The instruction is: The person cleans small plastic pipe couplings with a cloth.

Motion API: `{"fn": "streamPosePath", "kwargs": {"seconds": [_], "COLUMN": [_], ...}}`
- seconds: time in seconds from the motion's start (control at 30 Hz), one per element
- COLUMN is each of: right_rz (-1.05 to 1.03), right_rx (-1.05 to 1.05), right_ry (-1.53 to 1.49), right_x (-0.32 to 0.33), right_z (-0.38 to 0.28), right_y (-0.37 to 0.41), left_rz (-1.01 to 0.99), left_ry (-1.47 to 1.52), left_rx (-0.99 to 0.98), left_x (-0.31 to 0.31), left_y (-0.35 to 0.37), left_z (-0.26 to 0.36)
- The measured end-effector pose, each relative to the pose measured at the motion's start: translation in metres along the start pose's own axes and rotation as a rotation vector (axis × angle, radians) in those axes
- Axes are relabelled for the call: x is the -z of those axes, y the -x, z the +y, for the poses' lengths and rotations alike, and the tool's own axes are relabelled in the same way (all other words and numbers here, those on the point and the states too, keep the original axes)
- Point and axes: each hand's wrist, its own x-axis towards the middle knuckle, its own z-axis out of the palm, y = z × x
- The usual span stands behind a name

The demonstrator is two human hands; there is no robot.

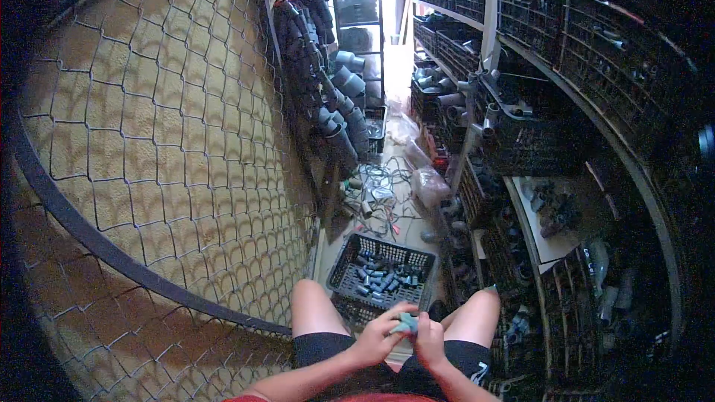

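Note:
Between my knees, my left hand [375, 341] has its fingers closed on a small crumpled blue-green cloth [406, 323]. My right hand [429, 340] meets it from the other side, its fingers closed and its thumb up against the cloth. Whether a small part is wrapped inside the cloth is hidden. Just past the hands, a black plastic crate [334, 272] stands on the floor. Short grey pipe fittings [376, 283] lie loose in it, several of them pointing different ways.
A chain-link fence [156, 126] fills the left side. Shelves with black crates [603, 45] line the right. Large grey pipe fittings [346, 82] are stacked at the back left. Tangled cords [380, 186] and plastic bags [430, 186] lie along the narrow aisle.

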Motion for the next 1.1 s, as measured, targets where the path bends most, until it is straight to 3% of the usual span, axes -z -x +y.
{"fn": "streamPosePath", "kwargs": {"seconds": [0.07,0.1,0.17,0.23,0.27,0.33,0.4,0.43,0.47,0.5,0.53,0.6,0.63,0.67,0.73,0.8,0.87,0.93,1.0,1.1], "right_rz": [0.173,0.174,0.266,0.23,0.2,0.123,0.269,0.192,0.19,0.041,-0.108,-0.184,-0.195,-0.205,-0.157,-0.304,-0.341,-0.37,-0.375,-0.429], "right_rx": [0.351,0.352,0.635,0.657,0.685,0.68,0.57,0.434,0.437,0.308,0.174,0.072,0.102,0.13,0.133,-0.022,-0.12,-0.119,-0.056,-0.074], "right_ry": [0.252,0.254,0.372,0.357,0.34,0.354,0.188,0.164,0.16,-0.075,-0.307,-0.367,-0.387,-0.407,-0.326,-0.417,-0.449,-0.497,-0.499,-0.248], "right_x": [-0.003,-0.002,-0.002,-0.002,0.0,0.004,0.0,0.009,0.012,0.014,0.017,0.018,0.016,0.015,0.022,0.029,0.033,0.035,0.033,0.024], "right_z": [-0.003,-0.005,-0.007,-0.011,-0.013,-0.012,-0.01,-0.022,-0.02,-0.017,-0.013,-0.005,-0.01,-0.012,0.003,-0.001,-0.003,-0.008,0.003,0.007], "right_y": [0.001,-0.001,0.001,0.003,0.001,0.001,-0.001,0.002,0.001,0.002,0.003,0.005,0.003,0.002,-0.001,-0.001,0.0,0.001,0.0,-0.003], "left_rz": [0.205,0.285,0.362,0.512,0.509,0.728,1.025,0.999,0.972,0.778,0.78,0.071,0.025,0.023,0.109,0.107,0.143,0.18,-0.22,-0.204], "left_ry": [0.557,0.717,0.874,1.181,1.184,1.217,1.279,1.176,1.072,0.612,0.609,-0.004,0.296,0.297,0.416,0.288,0.036,0.098,-0.007,-0.065], "left_rx": [0.609,0.811,0.883,0.991,0.987,0.856,0.718,0.606,0.497,0.448,0.448,0.09,0.286,0.286,0.584,0.572,0.209,0.299,0.282,0.265], "left_x": [-0.017,-0.023,-0.028,-0.032,-0.034,-0.035,-0.017,-0.004,0.008,0.014,0.022,0.034,0.025,0.022,0.019,0.023,0.024,0.034,0.048,0.046], "left_y": [0.005,0.005,0.014,0.018,0.018,0.019,0.009,0.005,0.006,0.017,0.017,0.013,0.012,0.015,0.016,0.009,0.009,0.007,-0.004,-0.006], "left_z": [0.007,0.012,0.011,0.008,0.008,0.012,0.008,0.005,0.001,-0.014,-0.013,-0.001,0.013,0.011,0.009,0.013,0.006,0.006,0.014,0.005]}}
